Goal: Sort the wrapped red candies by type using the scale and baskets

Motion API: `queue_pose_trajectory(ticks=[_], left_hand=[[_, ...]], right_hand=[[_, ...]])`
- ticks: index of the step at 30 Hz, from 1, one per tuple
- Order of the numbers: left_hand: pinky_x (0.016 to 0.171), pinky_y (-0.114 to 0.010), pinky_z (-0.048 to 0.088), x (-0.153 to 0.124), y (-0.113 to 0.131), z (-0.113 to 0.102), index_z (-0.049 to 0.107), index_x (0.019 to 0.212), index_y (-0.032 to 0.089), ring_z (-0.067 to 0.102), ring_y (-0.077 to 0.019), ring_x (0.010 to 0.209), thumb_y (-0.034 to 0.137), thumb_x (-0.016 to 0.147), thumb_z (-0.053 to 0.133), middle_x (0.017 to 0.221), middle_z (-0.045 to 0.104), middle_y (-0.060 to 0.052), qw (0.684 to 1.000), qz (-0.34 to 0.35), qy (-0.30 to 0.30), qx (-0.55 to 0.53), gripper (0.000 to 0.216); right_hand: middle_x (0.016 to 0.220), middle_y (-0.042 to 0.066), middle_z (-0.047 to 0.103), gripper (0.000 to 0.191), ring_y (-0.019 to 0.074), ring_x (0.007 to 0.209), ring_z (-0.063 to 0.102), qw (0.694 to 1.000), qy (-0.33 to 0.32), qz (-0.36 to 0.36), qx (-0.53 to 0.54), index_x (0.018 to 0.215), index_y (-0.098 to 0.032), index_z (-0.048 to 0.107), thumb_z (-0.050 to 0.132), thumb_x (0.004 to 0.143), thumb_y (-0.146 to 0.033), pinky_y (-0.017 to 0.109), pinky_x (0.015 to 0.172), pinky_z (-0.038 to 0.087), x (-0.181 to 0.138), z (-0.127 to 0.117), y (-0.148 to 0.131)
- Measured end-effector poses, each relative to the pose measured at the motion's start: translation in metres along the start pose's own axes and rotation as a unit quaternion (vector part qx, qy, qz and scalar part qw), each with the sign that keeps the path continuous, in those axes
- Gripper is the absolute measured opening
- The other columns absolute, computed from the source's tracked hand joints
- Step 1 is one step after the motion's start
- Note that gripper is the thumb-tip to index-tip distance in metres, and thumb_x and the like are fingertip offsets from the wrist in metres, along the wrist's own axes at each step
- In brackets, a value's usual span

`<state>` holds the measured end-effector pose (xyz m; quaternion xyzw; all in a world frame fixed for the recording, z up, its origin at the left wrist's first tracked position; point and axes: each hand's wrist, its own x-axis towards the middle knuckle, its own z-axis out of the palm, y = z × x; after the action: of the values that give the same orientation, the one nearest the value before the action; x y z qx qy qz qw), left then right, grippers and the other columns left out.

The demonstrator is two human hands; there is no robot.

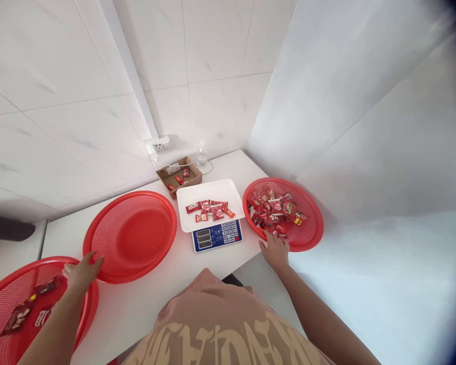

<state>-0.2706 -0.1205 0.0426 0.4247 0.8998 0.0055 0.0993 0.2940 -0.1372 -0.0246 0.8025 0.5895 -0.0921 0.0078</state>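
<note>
Basket (309, 225) of red packets (276, 205), box (193, 183) with several

Red baskets, three: left basket (2, 286) to the left of the left fingers (88, 258), middle basket (137, 235) to their right, right basket (308, 228) at the right fingers (270, 241). Between the two sets of fingers: scale (217, 236), one, bearing packets (217, 211), at least six; farther off, cardboard box (188, 184), one, and clear vessel (201, 159), one. Packets in right basket, too heaped to count.
</note>
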Motion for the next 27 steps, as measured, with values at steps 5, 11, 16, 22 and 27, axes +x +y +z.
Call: queue_pose_trajectory(ticks=[5, 11, 16, 22, 27], left_hand=[[0.113, -0.052, 0.012, -0.034, 0.101, 0.011, 0.041, 0.134, 0.013, 0.0, -0.0327, 0.143, 0.045, 0.089, 0.031, 0.154, 0.014, -0.017, 0.963, 0.246, 0.098, -0.039, 0.056], [0.113, -0.04, 0.02, -0.05, 0.244, 0.049, 0.028, 0.143, 0.015, 0.013, -0.0279, 0.143, 0.045, 0.084, 0.05, 0.153, 0.023, -0.015, 0.886, 0.455, -0.092, -0.027, 0.07], [0.108, -0.047, 0.025, -0.049, 0.289, 0.067, 0.03, 0.14, 0.016, 0.027, -0.0347, 0.137, 0.041, 0.077, 0.062, 0.144, 0.038, -0.021, 0.876, 0.463, -0.136, -0.003, 0.076], [0.089, -0.039, 0.042, -0.059, 0.287, 0.065, 0.039, 0.133, 0.021, 0.048, -0.0295, 0.117, 0.031, 0.084, 0.049, 0.122, 0.052, -0.016, 0.882, 0.45, -0.142, 0.003, 0.051], [0.079, -0.034, 0.045, -0.061, 0.276, 0.066, 0.054, 0.115, 0.027, 0.052, -0.0254, 0.107, 0.032, 0.085, 0.047, 0.112, 0.052, -0.01, 0.888, 0.435, -0.146, -0.011, 0.032]], right_hand=[[0.125, 0.014, 0.058, 0.045, 0.0272, 0.114, 0.051, 1.0, 0.004, -0.005, -0.009, 0.132, -0.016, 0.047, 0.038, 0.09, -0.031, 0.04, 0.095, 0.03, 0.0, 0.0, 0.0], [0.125, 0.013, 0.059, 0.045, 0.0266, 0.115, 0.051, 1.0, -0.01, -0.003, -0.009, 0.132, -0.016, 0.047, 0.04, 0.09, -0.03, 0.04, 0.097, 0.029, 0.0, -0.004, -0.002], [0.127, 0.014, 0.057, 0.044, 0.0262, 0.116, 0.05, 1.0, -0.008, -0.001, -0.015, 0.131, -0.016, 0.048, 0.04, 0.09, -0.03, 0.04, 0.098, 0.029, -0.001, -0.004, -0.002], [0.123, 0.012, 0.06, 0.044, 0.0252, 0.114, 0.051, 1.0, -0.005, 0.003, -0.013, 0.131, -0.017, 0.048, 0.038, 0.09, -0.028, 0.041, 0.098, 0.028, -0.001, -0.004, -0.004], [0.122, 0.011, 0.06, 0.043, 0.0242, 0.113, 0.051, 1.0, -0.007, 0.008, -0.026, 0.129, -0.017, 0.049, 0.037, 0.09, -0.029, 0.039, 0.097, 0.028, -0.001, -0.003, -0.004]])
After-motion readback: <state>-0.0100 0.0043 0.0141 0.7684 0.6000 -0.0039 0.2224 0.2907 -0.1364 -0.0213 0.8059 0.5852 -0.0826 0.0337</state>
